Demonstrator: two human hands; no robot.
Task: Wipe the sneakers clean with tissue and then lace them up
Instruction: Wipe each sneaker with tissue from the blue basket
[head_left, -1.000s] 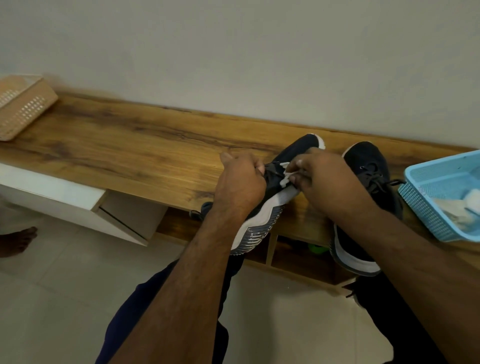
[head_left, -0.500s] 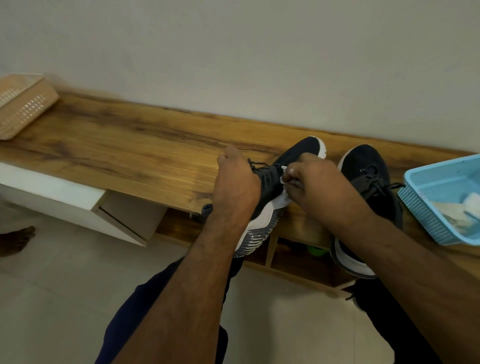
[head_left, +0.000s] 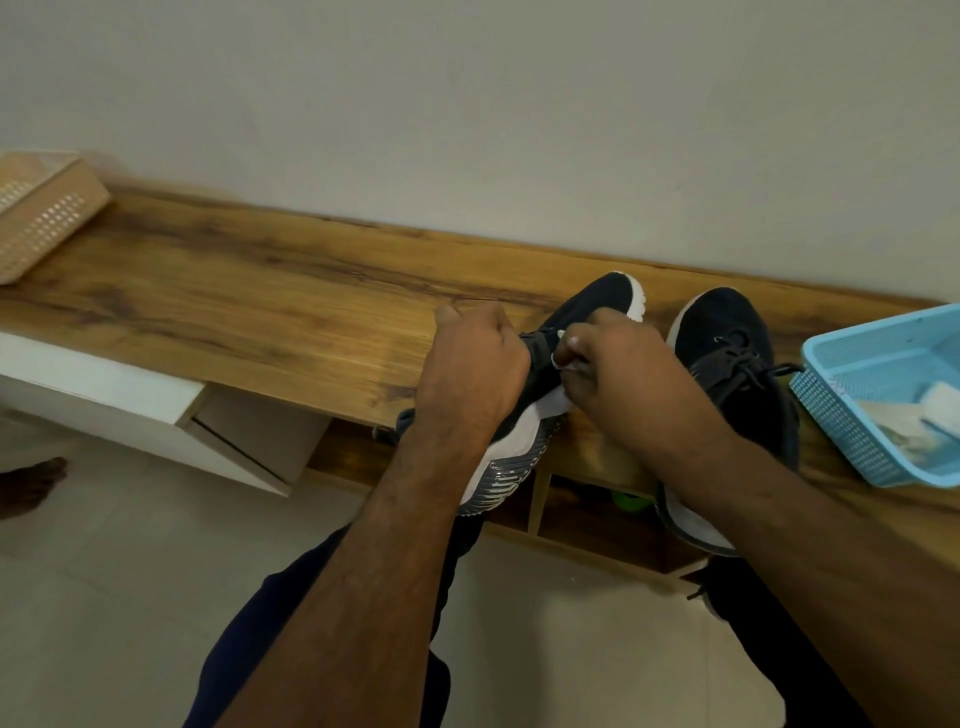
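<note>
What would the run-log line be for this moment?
phase: wiping | left hand: steadies left sneaker | right hand: presses tissue | right sneaker: untouched

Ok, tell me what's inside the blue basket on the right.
The blue basket holds a white block-like piece and a crumpled, dirty-looking tissue beside it. The picture's edge cuts off the basket's right part, so anything further in stays unseen.

Bare bench (head_left: 249, 312) left of sneakers (head_left: 597, 322)

Probably home entryway: shoe bench (head_left: 249, 312)
</note>
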